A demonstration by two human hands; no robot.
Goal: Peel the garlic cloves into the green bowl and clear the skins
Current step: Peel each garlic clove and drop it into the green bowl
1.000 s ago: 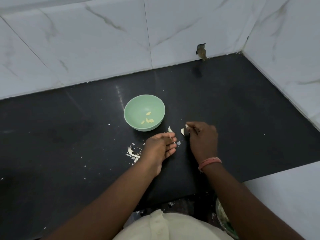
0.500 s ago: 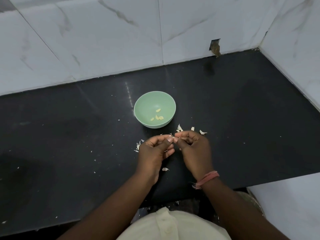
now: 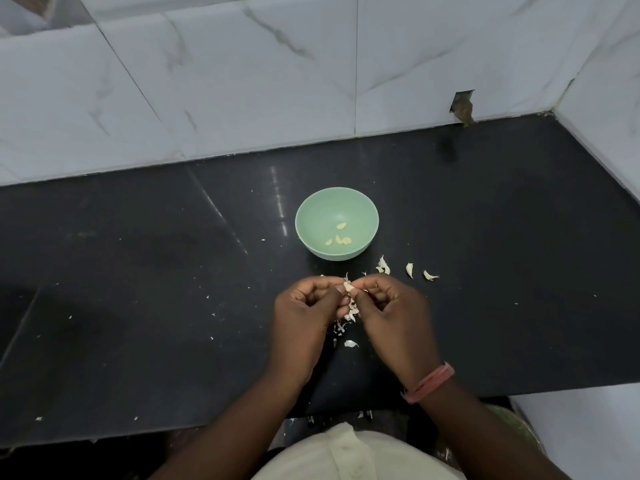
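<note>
A green bowl [image 3: 336, 206] stands on the black counter with several peeled garlic pieces [image 3: 341, 237] in its bottom. Just in front of it my left hand [image 3: 304, 317] and my right hand [image 3: 394, 313] meet, fingertips together, and both pinch one small garlic clove [image 3: 348, 286] between them above the counter. Loose white skins [image 3: 348, 318] lie under and between the hands. Three unpeeled cloves [image 3: 409, 270] lie on the counter to the right of the bowl's front.
The black counter [image 3: 138, 289] runs to white marble-tiled walls at the back and right. A broken notch in the tile [image 3: 462, 107] sits at the back right. Tiny skin flecks dot the counter. Its front edge runs just before my body.
My hands came together from resting on the counter and now pinch a clove between their fingertips. More skin bits lie beneath them. The camera view shifted slightly.
</note>
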